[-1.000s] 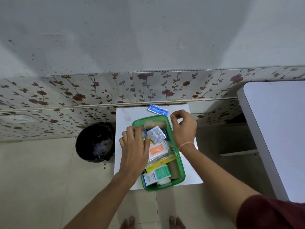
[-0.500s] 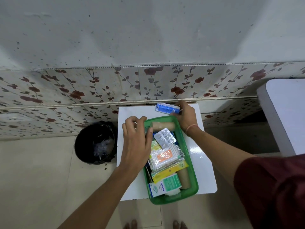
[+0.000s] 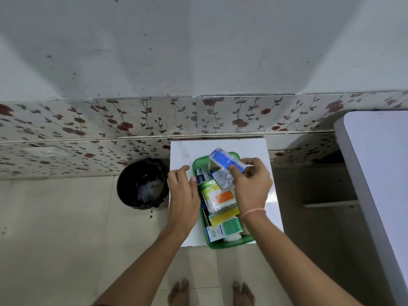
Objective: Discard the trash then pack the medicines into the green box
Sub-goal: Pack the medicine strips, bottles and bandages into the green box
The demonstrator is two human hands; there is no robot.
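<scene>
A green box (image 3: 229, 244) stands on a small white table (image 3: 271, 199), filled with medicine packs: a silver blister strip (image 3: 223, 179), a cotton-swab pack (image 3: 217, 198), a yellow pack and a white-and-green carton (image 3: 223, 229). My right hand (image 3: 251, 184) holds a blue blister strip (image 3: 225, 159) above the far end of the box. My left hand (image 3: 183, 195) rests with spread fingers on the box's left rim and the table.
A black trash bin (image 3: 141, 184) with crumpled clear wrap inside stands on the floor left of the table. A larger white table (image 3: 379, 173) is on the right. A floral-tiled wall runs behind. My bare feet are below.
My right hand lifted the blue blister strip from the table's far edge and brought it over the box. My left hand stayed at the box's left rim.
</scene>
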